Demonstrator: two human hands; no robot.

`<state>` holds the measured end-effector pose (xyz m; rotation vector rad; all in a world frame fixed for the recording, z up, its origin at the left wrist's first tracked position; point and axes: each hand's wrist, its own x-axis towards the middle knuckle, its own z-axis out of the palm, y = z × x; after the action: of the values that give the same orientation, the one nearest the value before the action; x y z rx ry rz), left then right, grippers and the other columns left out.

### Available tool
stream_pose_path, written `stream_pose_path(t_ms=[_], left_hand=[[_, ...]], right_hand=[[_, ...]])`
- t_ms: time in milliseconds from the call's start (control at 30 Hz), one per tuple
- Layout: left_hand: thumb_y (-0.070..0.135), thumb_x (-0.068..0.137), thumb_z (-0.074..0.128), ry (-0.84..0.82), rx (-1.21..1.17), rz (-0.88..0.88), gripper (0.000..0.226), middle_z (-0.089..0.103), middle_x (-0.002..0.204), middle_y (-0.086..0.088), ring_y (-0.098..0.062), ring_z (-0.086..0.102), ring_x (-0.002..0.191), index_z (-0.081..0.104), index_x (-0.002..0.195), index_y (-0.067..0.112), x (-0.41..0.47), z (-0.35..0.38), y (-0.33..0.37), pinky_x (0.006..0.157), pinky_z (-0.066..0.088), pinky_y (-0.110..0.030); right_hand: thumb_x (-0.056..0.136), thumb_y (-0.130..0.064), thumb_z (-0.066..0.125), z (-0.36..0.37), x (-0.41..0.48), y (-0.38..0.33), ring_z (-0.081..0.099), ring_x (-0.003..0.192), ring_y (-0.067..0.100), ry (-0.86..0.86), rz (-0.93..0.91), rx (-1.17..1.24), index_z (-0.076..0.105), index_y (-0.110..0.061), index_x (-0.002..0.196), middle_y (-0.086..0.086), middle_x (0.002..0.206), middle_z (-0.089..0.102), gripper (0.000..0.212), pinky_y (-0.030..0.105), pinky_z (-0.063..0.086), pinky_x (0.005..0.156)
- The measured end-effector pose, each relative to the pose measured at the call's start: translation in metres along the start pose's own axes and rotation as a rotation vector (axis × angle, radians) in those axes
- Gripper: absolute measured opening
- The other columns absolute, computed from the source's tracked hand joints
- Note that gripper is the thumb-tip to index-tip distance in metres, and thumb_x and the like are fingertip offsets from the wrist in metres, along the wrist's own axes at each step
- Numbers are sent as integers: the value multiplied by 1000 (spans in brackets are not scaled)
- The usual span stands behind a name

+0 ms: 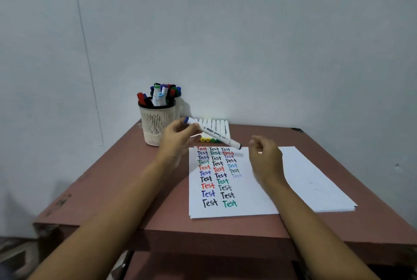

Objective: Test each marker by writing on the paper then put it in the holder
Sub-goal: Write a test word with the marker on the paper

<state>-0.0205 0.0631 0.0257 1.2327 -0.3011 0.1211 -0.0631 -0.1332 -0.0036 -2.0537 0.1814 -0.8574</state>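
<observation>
My left hand (178,137) holds a white marker (216,134) with a blue cap end, tilted above the top of the paper (252,189). The paper carries several rows of the word "Test" in red, black, blue and green. My right hand (265,153) hovers over the paper's right part with loosely curled fingers and holds nothing. A cream mesh holder (155,125) with several markers in it stands at the back left. A row of white markers (214,128) lies behind the paper.
The reddish-brown table (126,180) stands against a pale wall. More sheets (316,185) lie stacked under the top paper at the right. The table's front edge is near my forearms.
</observation>
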Motion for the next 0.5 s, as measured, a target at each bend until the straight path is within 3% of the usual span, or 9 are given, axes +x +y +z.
stream_pose_path(t_ms=[67, 133, 200, 267, 333, 500], left_hand=[[4, 88, 60, 41, 97, 13, 10, 64, 100, -23, -38, 66, 92, 59, 97, 0, 1, -1, 1, 83, 56, -45], [6, 88, 60, 76, 215, 84, 11, 64, 95, -18, -31, 66, 88, 60, 98, 3, 1, -2, 8, 71, 58, -34], [10, 89, 59, 112, 367, 204, 10, 63, 87, -7, -20, 63, 83, 60, 92, 19, 5, -3, 19, 62, 54, -21], [13, 88, 60, 160, 494, 303, 14, 60, 82, 4, -10, 59, 76, 56, 92, 25, 11, -6, 35, 61, 48, -12], [13, 88, 59, 185, 563, 365, 17, 59, 84, 7, -1, 57, 76, 55, 103, 20, 20, -8, 54, 60, 45, -5], [14, 91, 56, 248, 667, 499, 23, 61, 87, 3, 2, 56, 72, 54, 114, 12, 48, -20, 110, 56, 46, -5]], right_hand=[[96, -18, 49, 6, -2, 9, 55, 109, 25, -118, -109, -241, 65, -6, 116, 11, 115, 62, 28, 29, 41, 88], [96, -19, 48, 9, 0, 15, 55, 106, 25, -189, -154, -390, 67, -7, 112, 11, 113, 63, 28, 30, 42, 87], [95, -20, 46, 12, 1, 18, 57, 100, 24, -221, -185, -488, 70, -9, 106, 10, 108, 65, 29, 29, 44, 82], [95, -22, 46, 13, 0, 19, 57, 96, 22, -226, -216, -527, 71, -9, 104, 9, 104, 65, 30, 29, 46, 80], [96, -22, 46, 12, -1, 18, 56, 96, 21, -221, -224, -523, 71, -10, 106, 9, 105, 64, 29, 28, 46, 81], [96, -23, 46, 11, -1, 17, 56, 97, 21, -225, -219, -531, 71, -11, 107, 8, 106, 64, 30, 29, 47, 81]])
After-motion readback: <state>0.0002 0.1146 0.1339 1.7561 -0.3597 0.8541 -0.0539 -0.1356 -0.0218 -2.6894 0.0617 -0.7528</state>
